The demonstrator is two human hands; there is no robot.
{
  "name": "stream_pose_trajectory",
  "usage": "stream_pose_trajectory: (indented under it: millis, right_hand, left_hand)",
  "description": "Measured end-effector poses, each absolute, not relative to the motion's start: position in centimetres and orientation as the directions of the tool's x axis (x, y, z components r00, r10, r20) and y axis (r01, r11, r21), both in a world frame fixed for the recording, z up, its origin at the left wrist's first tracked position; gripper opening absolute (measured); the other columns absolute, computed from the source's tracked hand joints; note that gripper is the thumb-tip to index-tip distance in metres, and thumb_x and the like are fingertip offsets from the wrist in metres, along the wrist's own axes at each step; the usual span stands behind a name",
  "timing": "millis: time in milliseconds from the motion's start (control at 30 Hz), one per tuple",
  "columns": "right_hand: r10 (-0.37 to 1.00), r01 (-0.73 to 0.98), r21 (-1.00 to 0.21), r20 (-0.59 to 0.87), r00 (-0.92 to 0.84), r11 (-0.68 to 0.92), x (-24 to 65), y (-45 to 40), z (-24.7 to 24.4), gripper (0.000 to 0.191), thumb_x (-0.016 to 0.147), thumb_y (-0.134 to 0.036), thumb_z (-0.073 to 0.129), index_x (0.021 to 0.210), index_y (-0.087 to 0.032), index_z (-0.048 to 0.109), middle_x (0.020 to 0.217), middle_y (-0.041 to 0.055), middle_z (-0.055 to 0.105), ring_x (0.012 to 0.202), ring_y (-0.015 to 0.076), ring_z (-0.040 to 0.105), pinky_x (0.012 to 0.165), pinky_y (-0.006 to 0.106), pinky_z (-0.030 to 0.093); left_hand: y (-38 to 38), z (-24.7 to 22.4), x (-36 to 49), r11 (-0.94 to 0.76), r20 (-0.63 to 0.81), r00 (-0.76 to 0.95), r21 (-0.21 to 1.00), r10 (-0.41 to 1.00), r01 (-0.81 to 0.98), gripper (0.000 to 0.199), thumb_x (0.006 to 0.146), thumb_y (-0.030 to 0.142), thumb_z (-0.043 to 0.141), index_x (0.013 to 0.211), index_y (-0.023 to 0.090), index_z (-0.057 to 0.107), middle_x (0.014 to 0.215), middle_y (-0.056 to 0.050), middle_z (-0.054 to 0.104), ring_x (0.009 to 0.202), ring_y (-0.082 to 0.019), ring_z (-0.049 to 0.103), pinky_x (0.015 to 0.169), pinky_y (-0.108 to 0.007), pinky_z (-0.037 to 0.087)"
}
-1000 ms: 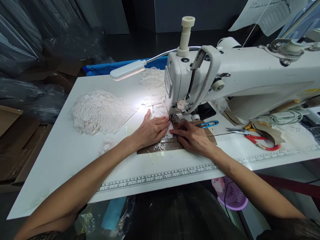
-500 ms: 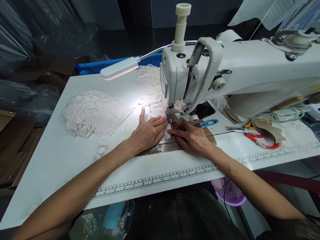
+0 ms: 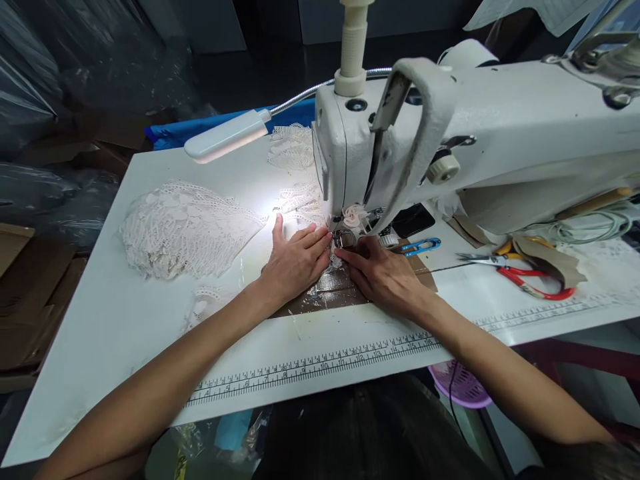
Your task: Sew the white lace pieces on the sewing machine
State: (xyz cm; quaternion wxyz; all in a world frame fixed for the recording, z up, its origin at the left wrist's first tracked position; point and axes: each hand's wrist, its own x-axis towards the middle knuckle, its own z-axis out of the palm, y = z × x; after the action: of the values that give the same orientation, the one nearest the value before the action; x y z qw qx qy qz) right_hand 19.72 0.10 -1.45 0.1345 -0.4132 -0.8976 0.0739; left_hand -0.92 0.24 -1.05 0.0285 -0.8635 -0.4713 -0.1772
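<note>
One bare left hand (image 3: 297,261) lies palm-down, fingers close, thumb spread; whether the bare right hand (image 3: 386,273) pinches, I can't tell. White openwork lace (image 3: 336,261) sits between them at the white metal sewing machine (image 3: 344,147), best guided flat, fingertips clear.

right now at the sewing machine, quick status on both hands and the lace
Left hand flat; right hand, index fingertip at lace. Lace between both, at needle end of sewing machine. Blue snips beside right hand, off the lace.
</note>
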Motion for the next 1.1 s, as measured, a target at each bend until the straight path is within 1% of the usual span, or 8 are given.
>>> stream_pose_trajectory:
  millis: [100,167,267,367,500,633,967,1100]
  right_hand:
    - [0.759,0.701,-0.294,0.195,-0.622,0.650,19.9,0.3,-1.6,0.038,0.096,-0.026,0.040,0.130,-0.025,0.057,0.114,0.0140,0.049,0.079,0.0196,0.057,0.066,0.035,0.050]
    - [0.764,0.666,-0.383,0.227,-0.604,0.641,20.4,0.5,-1.8,0.035,0.096,-0.026,0.041,0.125,-0.023,0.061,0.110,0.0127,0.050,0.075,0.0177,0.057,0.067,0.035,0.050]
    - [0.813,0.617,-0.535,0.308,-0.493,0.577,21.3,1.0,-2.1,0.027,0.094,-0.023,0.045,0.110,-0.019,0.066,0.102,0.0102,0.054,0.074,0.0166,0.056,0.069,0.033,0.051]
    - [0.852,0.604,-0.601,0.354,-0.386,0.524,21.8,1.2,-2.1,0.020,0.090,-0.020,0.048,0.097,-0.018,0.067,0.091,0.0080,0.055,0.076,0.0179,0.056,0.067,0.032,0.050]
    - [0.844,0.594,-0.600,0.361,-0.397,0.536,21.6,1.1,-2.1,0.022,0.088,-0.017,0.049,0.102,-0.017,0.066,0.094,0.0087,0.057,0.080,0.0195,0.057,0.071,0.034,0.051]
    - [0.837,0.589,-0.595,0.362,-0.411,0.547,21.4,1.0,-2.2,0.024,0.088,-0.016,0.049,0.105,-0.016,0.065,0.097,0.0101,0.058,0.085,0.0210,0.058,0.077,0.037,0.051]
    - [0.817,0.594,-0.562,0.371,-0.441,0.576,21.5,0.9,-1.9,0.027,0.089,-0.017,0.049,0.112,-0.018,0.064,0.103,0.0108,0.058,0.090,0.0223,0.059,0.081,0.037,0.050]
    - [0.813,0.651,-0.491,0.296,-0.501,0.579,21.1,0.9,-1.5,0.031,0.094,-0.024,0.044,0.116,-0.018,0.066,0.100,0.0115,0.058,0.076,0.0187,0.058,0.069,0.033,0.048]
  left_hand:
    - [0.0,-1.1,-0.5,-0.529,0.342,0.468,0.107,0.815,0.842,0.024,0.098,0.026,0.044,0.111,0.021,0.064,0.113,-0.007,0.068,0.103,-0.026,0.062,0.106,-0.067,0.020]
    - [-0.3,-1.1,-0.4,-0.517,0.353,0.456,0.097,0.817,0.851,0.024,0.098,0.025,0.043,0.111,0.020,0.063,0.113,-0.007,0.068,0.103,-0.026,0.062,0.104,-0.064,0.024]
    - [-0.5,-0.9,-0.5,-0.499,0.362,0.442,0.080,0.821,0.863,0.025,0.098,0.023,0.042,0.115,0.019,0.060,0.115,-0.009,0.066,0.103,-0.025,0.061,0.101,-0.058,0.030]
    - [-0.3,-0.3,-1.3,-0.506,0.400,0.443,0.062,0.803,0.861,0.024,0.096,0.022,0.045,0.114,0.015,0.059,0.113,-0.012,0.065,0.099,-0.024,0.060,0.093,-0.050,0.038]
    - [0.5,0.5,-2.1,-0.657,0.431,0.566,0.089,0.703,0.748,0.017,0.095,0.020,0.049,0.102,0.013,0.062,0.103,-0.010,0.068,0.092,-0.019,0.061,0.081,-0.037,0.044]
    - [0.8,0.1,-1.9,-0.775,0.402,0.680,0.140,0.613,0.616,0.014,0.094,0.018,0.051,0.097,0.015,0.065,0.099,-0.005,0.070,0.089,-0.016,0.063,0.080,-0.034,0.046]
    - [1.0,-1.1,-1.5,-0.751,0.463,0.608,0.240,0.645,0.615,0.016,0.095,0.020,0.051,0.094,0.014,0.066,0.095,-0.006,0.070,0.086,-0.015,0.066,0.073,-0.031,0.054]
    - [1.1,-1.1,-1.6,-0.771,0.476,0.622,0.233,0.622,0.593,0.015,0.094,0.018,0.052,0.093,0.013,0.065,0.094,-0.006,0.069,0.087,-0.015,0.066,0.073,-0.030,0.055]
